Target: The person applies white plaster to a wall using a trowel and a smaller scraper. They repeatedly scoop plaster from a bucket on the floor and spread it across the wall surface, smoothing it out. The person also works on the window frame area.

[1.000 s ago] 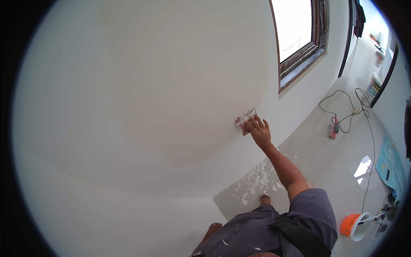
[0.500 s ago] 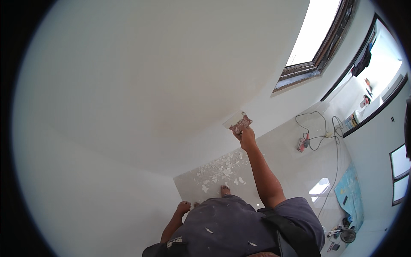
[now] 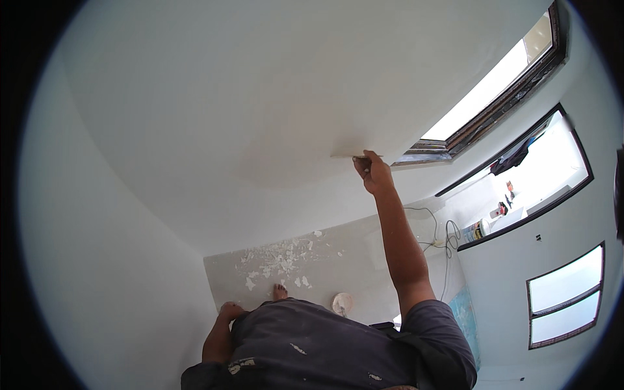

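Note:
My right hand [image 3: 375,175] reaches up and forward, its fingers closed round a putty knife [image 3: 343,155]. The knife's wide blade is seen nearly edge-on, at the pale wall [image 3: 247,130]; whether the edge touches it I cannot tell. Low on the left, beside my dark shirt, my left hand [image 3: 230,312] hangs with curled fingers, and nothing shows in it. On the floor below the wall lie scattered white flakes [image 3: 279,259], close to my bare foot [image 3: 280,292].
A round tub [image 3: 342,303] stands on the floor by my body. A window [image 3: 468,97] with a dark frame opens in the wall at upper right. Beyond it are a doorway [image 3: 520,221], a bucket [image 3: 476,230], a loose cable [image 3: 448,242] and a blue sheet [image 3: 464,318].
My right hand has moved up along the wall with the putty knife, whose blade has turned edge-on. The view has shifted, bringing the round tub into sight.

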A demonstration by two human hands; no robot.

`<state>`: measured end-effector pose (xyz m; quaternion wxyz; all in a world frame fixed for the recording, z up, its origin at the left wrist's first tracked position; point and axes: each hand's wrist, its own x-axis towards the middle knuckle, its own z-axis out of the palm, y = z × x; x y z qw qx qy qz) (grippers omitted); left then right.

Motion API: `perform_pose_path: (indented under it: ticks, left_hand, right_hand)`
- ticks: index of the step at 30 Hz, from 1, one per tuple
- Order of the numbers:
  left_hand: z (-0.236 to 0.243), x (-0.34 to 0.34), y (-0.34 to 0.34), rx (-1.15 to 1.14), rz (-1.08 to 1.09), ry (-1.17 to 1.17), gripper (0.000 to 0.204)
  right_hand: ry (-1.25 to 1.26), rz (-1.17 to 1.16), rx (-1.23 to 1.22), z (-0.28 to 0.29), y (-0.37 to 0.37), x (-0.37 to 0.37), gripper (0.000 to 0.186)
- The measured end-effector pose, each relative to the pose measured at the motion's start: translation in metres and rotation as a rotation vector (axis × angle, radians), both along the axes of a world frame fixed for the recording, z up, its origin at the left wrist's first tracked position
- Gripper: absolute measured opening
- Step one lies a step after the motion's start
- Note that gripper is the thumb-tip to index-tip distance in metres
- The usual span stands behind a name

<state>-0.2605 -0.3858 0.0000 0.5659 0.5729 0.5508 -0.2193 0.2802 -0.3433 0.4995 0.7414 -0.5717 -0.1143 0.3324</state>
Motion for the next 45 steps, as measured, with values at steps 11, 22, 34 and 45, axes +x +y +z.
perform_pose_path:
  ticks: [11,22,34,45]
  left_hand:
    - [-0.031,0.017,0.011,0.364,-0.439,-0.146,0.043]
    - [0.020,0.029,0.014,0.213,-0.194,-0.091,0.043]
    - [-0.006,0.025,0.019,0.304,-0.341,-0.114,0.041]
    - [0.006,-0.019,0.014,-0.003,-0.042,-0.117,0.024]
  right_hand:
    - [-0.296,-0.146,0.122,0.195,0.006,-0.017,0.045]
    - [-1.074,0.017,0.189,0.325,0.004,0.043,0.048]
    - [-2.425,-0.791,-1.199,0.533,-0.021,-0.025,0.032]
    - [-2.059,-0.625,-0.244,0.449,-0.009,-0.030,0.041]
